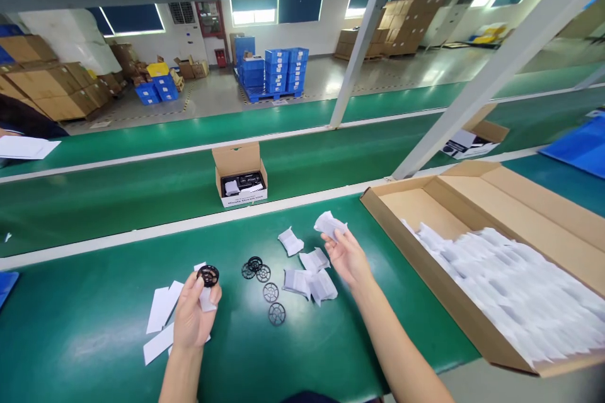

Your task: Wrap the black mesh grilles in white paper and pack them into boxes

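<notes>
My left hand (195, 312) is closed around a black spoked ring (208, 276), with a piece of white paper (207, 300) also between its fingers. In my right hand (347, 257) is a small white packet (329, 225), pinched above the green table. Below and left of that hand lie several more white packets (323, 286). Several black spoked rings (276, 313) rest on the table between my hands, some overlapping. White paper slips (161, 310) are spread beside and partly behind my left hand.
A large open carton (416, 264) full of white packets stands at the right. On the green conveyor belt (118, 201) ahead sits an open box (242, 184) with black parts inside. Slanted metal posts (357, 63) rise beyond the table. At the far left a person's sleeve (26, 116) shows.
</notes>
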### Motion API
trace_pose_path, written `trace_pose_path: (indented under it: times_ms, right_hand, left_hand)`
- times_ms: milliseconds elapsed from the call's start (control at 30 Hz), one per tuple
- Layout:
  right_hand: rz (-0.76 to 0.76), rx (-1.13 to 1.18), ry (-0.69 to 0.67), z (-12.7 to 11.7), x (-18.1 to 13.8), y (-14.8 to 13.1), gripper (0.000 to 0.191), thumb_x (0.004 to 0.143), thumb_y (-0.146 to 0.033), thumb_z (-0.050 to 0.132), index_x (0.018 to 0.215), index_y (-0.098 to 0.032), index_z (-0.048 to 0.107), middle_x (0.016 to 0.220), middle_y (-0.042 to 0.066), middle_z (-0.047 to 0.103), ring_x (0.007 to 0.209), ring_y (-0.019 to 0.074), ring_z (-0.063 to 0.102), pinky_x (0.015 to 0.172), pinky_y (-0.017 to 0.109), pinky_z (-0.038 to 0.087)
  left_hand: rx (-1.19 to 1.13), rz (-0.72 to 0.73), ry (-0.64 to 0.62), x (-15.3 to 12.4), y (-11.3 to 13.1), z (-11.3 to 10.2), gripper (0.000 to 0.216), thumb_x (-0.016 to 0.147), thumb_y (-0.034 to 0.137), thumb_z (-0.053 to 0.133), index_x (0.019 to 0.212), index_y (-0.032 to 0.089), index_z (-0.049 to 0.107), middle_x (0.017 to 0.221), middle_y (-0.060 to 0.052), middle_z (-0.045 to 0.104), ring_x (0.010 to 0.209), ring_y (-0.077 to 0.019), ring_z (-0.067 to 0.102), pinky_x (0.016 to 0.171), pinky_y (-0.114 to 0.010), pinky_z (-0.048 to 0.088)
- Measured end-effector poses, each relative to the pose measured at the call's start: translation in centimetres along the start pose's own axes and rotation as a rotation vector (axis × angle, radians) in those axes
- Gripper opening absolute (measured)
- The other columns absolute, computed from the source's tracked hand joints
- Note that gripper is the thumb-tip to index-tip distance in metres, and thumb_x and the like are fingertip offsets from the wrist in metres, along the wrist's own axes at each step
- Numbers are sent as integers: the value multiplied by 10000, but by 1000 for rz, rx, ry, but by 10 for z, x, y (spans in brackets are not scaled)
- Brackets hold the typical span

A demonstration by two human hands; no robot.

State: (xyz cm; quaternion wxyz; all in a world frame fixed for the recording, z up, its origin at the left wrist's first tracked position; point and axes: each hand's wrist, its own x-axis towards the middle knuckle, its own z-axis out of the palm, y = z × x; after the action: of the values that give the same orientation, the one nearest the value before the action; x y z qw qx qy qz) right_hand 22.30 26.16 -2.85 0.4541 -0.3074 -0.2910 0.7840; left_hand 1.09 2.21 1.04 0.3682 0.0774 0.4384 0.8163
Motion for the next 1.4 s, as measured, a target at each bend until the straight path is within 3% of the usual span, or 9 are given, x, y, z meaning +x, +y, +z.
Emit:
trace_pose_path:
  times_ms: [267, 433, 567, 733, 833, 967, 1067, 1167, 1400]
  right_hand:
    - [38, 157, 8, -40, 19, 19, 271, 679, -291, 779, 871, -203, 609, 959, 3, 622, 737, 101, 584, 591, 186, 526]
    - [137, 206, 25, -27, 14, 19, 351, 609, -265, 832, 883, -191, 625, 1044, -1, 605, 685, 60, 526, 557, 124, 479]
    - [158, 230, 58, -21, 11, 17, 407, 593, -281, 824, 942, -205, 628, 1073, -6, 597, 631, 55, 483, 535, 151, 471]
    - [152, 230, 73, -24, 12, 15, 266, 650, -302, 769, 837, -192, 614, 1029, 7, 602, 673, 82, 494, 558, 179, 478]
    - [92, 160, 26, -25, 14, 16, 265, 682, -358, 755, 845, -200, 618, 972, 13, 604, 683, 98, 493, 537, 181, 465]
    - [18, 67, -58, -29, 15, 17, 290, 716, -410, 753, 886, -212, 625, 969, 26, 606, 619, 96, 449, 463, 179, 423]
    - [9, 86, -24, -32, 15, 15, 350, 694, -398, 785, 967, -232, 641, 1002, 31, 601, 659, 115, 487, 470, 198, 450]
    - [49, 134, 22, -31, 12, 13, 446, 617, -343, 848, 999, -227, 650, 979, 29, 589, 704, 117, 522, 519, 194, 488]
    - [85, 45, -31, -20, -9, 11, 544, 544, -350, 886, 1032, -258, 665, 949, 55, 561, 648, 122, 509, 469, 208, 472]
  left_hand:
    - [-46, -89, -29, 2, -19, -10, 300, 639, 337, 823, 726, 136, 617, 668, 3, 559, 476, -65, 457, 444, -184, 362]
    - [246, -433, -479, -23, -56, -2, 380, 694, 440, 775, 737, 108, 594, 918, -103, 639, 509, -73, 541, 437, -175, 334]
    - [481, -539, -764, -42, -82, 9, 350, 730, 447, 723, 777, 125, 593, 1281, -174, 544, 960, -227, 617, 509, -187, 405]
    - [671, -430, -616, -36, -78, 13, 314, 757, 432, 693, 749, 136, 587, 1396, -187, 459, 1228, -304, 489, 1039, -414, 320]
    - [701, -340, -500, -26, -69, 9, 320, 789, 455, 658, 751, 143, 599, 1428, -175, 421, 1290, -309, 419, 1060, -406, 286]
    - [706, -252, -380, -18, -67, 0, 354, 807, 485, 633, 741, 139, 594, 1302, -139, 535, 944, -198, 590, 682, -243, 435]
    - [692, -290, -387, -17, -70, -4, 436, 780, 554, 637, 742, 123, 585, 811, -70, 639, 540, -77, 460, 523, -204, 349]
    - [674, -361, -454, -21, -71, -2, 472, 726, 581, 676, 729, 116, 597, 555, -3, 521, 499, -81, 437, 510, -201, 342]
    - [695, -496, -696, -33, -72, 5, 381, 708, 473, 720, 738, 95, 682, 551, -17, 548, 479, -80, 459, 464, -186, 328]
